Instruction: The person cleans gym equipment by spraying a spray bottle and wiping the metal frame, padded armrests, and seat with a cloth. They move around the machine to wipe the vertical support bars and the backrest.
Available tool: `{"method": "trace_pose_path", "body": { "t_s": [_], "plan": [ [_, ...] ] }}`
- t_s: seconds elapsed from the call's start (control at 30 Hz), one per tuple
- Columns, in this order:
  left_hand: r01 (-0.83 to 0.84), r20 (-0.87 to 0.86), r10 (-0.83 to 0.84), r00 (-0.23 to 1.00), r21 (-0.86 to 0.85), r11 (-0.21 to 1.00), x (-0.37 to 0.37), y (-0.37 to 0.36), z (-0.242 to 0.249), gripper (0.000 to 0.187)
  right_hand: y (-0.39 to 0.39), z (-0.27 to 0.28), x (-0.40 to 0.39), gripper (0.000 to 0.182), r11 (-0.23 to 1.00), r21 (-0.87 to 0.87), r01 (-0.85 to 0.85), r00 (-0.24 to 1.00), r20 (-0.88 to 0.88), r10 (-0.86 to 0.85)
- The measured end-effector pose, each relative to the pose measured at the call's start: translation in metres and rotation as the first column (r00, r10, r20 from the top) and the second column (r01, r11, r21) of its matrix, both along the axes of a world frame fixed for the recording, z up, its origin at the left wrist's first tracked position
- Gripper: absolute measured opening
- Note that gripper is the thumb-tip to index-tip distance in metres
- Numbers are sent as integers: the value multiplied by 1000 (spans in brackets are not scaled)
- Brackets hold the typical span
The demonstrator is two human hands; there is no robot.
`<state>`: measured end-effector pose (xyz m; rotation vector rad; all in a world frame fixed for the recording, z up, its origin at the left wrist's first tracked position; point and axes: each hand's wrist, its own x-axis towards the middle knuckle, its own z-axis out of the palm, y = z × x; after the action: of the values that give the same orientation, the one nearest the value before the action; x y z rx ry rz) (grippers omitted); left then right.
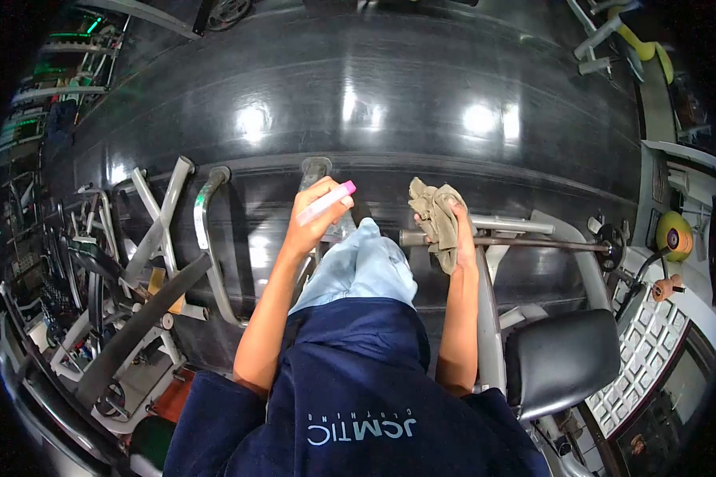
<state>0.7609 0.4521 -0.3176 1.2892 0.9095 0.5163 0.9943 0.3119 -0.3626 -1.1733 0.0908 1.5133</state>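
My left hand [306, 226] is closed around a slim, pale translucent bottle [323, 204] with a bright pink top, tilted up to the right. Behind that hand stands a grey metal post with a dark end [316, 167]. In my right hand [464, 235] is a crumpled olive-brown cloth [437, 216], with the thumb pressed on top and part of it hanging below the fingers. Just below and beside the cloth runs a metal bar [517, 242] of a gym machine. Both hands are held apart, in front of my light blue trousers [358, 270].
A padded black seat [563, 358] on a grey frame is close by on the right. Curved and crossed metal tubes [207, 215] of gym machines stand on the left. Shiny black flooring [406, 87] stretches ahead, with more equipment [605, 40] at the far right.
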Motion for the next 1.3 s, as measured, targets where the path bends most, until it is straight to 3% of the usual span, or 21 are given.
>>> {"method": "trace_pose_path", "body": {
  "t_s": [0.07,0.2,0.37,0.47,0.53,0.6,0.73,0.83,0.87,1.03,1.2,1.27,1.3],
  "plan": [
    [26,-52,-21,998,85,996,-7,33,6,22,30,1,-2,54,999,34,21,999,-39,-20],
    [-82,-38,85,996,72,994,-14,73,23,23,100,28,-15,44,999,10,37,999,-15,-37],
    [-80,-32,84,996,101,992,-29,113,33,15,188,47,-20,37,984,90,-151,988,-33,154],
    [-212,9,212,977,74,974,-27,136,30,13,252,47,-19,36,938,166,-303,952,6,307],
    [-319,1,320,947,83,944,-22,156,34,23,301,44,-19,37,876,164,-453,891,46,452],
    [-424,57,422,905,37,905,-23,179,29,15,350,43,-22,39,841,152,-519,855,101,509],
    [-617,101,614,783,-4,787,-19,221,33,15,451,49,-27,39,668,229,-708,697,75,713],
    [-774,117,767,630,11,634,-13,245,45,17,518,64,-46,32,514,222,-829,541,84,837],
    [-820,143,814,563,-23,572,-7,247,53,20,538,64,-50,33,376,254,-891,410,96,907],
    [-978,178,962,206,24,205,13,260,96,24,598,84,-115,34,207,286,-936,223,23,975],
    [-981,156,981,-116,138,-138,37,258,136,28,612,93,-173,37,-154,462,-873,-181,-15,983],
    [-943,265,928,-263,132,-305,53,241,149,22,593,109,-182,39,-193,480,-856,-244,-45,969],
    [-919,289,906,-309,155,-363,63,230,150,21,587,113,-186,40,-276,507,-817,-338,-33,940]
  ]
}}
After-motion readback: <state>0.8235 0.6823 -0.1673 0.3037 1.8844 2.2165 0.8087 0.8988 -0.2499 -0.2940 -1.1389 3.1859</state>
